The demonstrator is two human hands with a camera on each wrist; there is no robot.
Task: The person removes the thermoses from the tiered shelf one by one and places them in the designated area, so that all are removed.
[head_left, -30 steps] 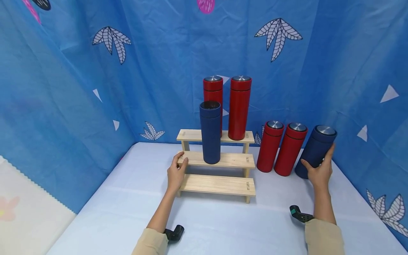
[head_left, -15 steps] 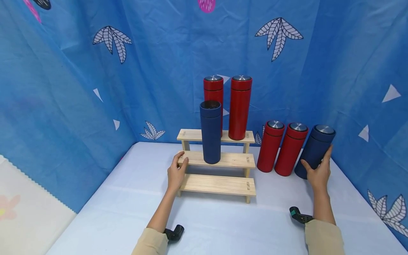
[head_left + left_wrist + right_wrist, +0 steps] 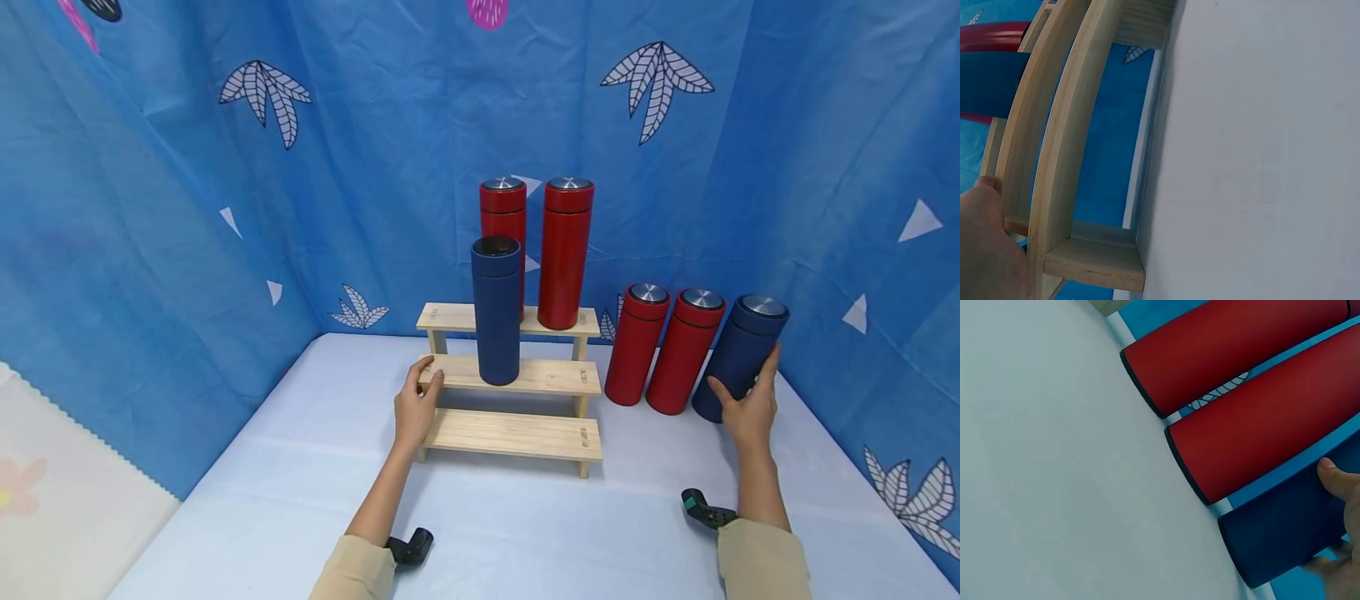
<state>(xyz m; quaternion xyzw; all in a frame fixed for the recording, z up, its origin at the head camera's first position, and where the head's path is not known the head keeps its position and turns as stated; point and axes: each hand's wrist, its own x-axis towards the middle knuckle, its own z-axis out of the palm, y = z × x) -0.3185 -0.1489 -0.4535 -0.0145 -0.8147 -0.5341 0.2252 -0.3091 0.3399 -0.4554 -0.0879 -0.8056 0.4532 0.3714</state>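
Gripping the navy flask on the tabletop, my right hand has fingers wrapped round it; my left hand rests, fingers relaxed, against the wooden step shelf.

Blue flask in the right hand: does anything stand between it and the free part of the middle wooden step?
Yes. Two red flasks stand on the table between the blue flask in the right hand and the stepped shelf.

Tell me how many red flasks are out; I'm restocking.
4: two red flasks on the rack's top step, two standing on the table right of it. None seem hidden.
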